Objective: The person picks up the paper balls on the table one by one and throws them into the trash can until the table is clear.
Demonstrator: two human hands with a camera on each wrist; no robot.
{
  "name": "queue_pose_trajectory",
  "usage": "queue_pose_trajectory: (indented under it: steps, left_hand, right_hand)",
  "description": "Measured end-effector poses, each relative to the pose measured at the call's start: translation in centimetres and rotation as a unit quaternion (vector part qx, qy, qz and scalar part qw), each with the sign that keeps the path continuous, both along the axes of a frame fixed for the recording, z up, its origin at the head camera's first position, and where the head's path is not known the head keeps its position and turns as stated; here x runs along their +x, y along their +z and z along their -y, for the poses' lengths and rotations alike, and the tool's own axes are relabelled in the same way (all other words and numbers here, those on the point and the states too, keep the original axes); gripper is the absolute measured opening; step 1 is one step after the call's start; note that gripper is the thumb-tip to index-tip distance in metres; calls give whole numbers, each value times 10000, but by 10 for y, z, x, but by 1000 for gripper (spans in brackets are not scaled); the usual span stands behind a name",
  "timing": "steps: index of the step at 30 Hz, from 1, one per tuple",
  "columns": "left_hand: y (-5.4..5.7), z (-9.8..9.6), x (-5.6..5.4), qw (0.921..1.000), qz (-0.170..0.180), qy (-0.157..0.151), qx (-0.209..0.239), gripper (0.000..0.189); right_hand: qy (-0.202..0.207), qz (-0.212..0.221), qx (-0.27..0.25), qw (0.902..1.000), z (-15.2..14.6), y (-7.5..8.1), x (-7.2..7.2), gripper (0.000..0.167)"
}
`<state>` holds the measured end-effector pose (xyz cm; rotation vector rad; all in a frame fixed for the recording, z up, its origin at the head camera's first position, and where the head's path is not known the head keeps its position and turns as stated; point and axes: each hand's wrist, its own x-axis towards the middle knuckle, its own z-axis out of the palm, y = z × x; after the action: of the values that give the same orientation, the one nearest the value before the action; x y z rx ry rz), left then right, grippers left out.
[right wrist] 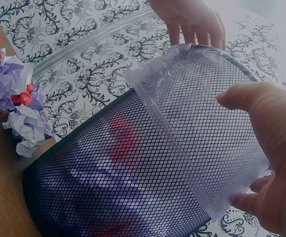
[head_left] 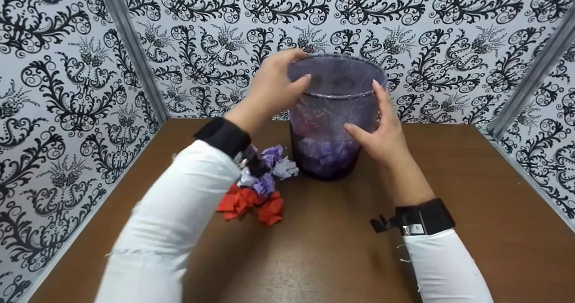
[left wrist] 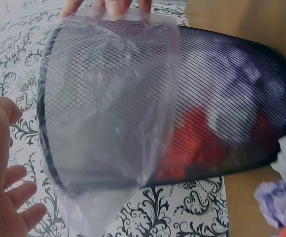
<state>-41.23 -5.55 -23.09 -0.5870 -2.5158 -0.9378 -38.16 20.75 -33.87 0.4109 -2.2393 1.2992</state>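
Mesh bin [head_left: 325, 159]: left hand [head_left: 275, 82] relaxed beside the rim [head_left: 338, 97], right hand [head_left: 387, 132] touching the plastic liner [left wrist: 113, 108] with spread fingers.

Glossy beside matt

From afar I see a metal-looking mesh bin [right wrist: 148, 173], its thin glossy plastic liner [left wrist: 108, 113], matt creased paper balls [head_left: 271, 208], a smooth wood-look table [head_left: 314, 258] with soft sheen, and matt cloth sleeves [head_left: 179, 195]

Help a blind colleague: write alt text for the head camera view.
A person's left hand and right hand flank the top of a round, dark mesh wastebasket with a translucent plastic liner. Crumpled red, purple and whitish paper lies to its left on a brown tabletop; black-and-white patterned walls stand behind.
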Motion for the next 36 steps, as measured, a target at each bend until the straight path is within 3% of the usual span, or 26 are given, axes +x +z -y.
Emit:
queue_pose_trajectory:
  steps: [4, 7, 10, 14, 20, 25, 27, 32, 36]
  left_hand:
    - [-13, 23, 8, 9988, -420, 74, -240, 45]
    - [-28, 42, 17, 9987, -387, 133, -312, 47]
    - [-44, 61, 28, 9994, -103, 157, -298, 48]
    - [-68, 86, 42, 9967, 593, 298, -468, 55]
    - [-107, 118, 62, 9843, 1464, 507, -844, 64]
    - [-137, 131, 77, 9696, 2133, 751, -936, 75]
    - [-147, 132, 80, 9658, 2244, 810, -1015, 72]
    - [-163, 131, 81, 9634, 2133, 876, -1364, 57]
    - [-172, 130, 82, 9556, 2347, 993, -1482, 60]
  right_hand:
    - [-28, 53, 52, 10000, 0, -1, 0, 105]
    - [-46, 149, 36, 9999, 0, -2, 1, 105]
    - [-51, 207, 31, 9998, 1, -2, 0, 105]
    - [-55, 248, 35, 9997, 1, -2, 0, 107]
    - [-26, 259, -20, 9997, 1, -2, 0, 107]
    - [-30, 301, 1, 9995, 0, -1, 0, 107]
    - [-35, 311, 8, 9995, 0, -1, 0, 107]
    - [-53, 271, 13, 9996, -1, -2, 1, 106]
    - [-91, 356, 151, 9992, 0, -1, 3, 106]
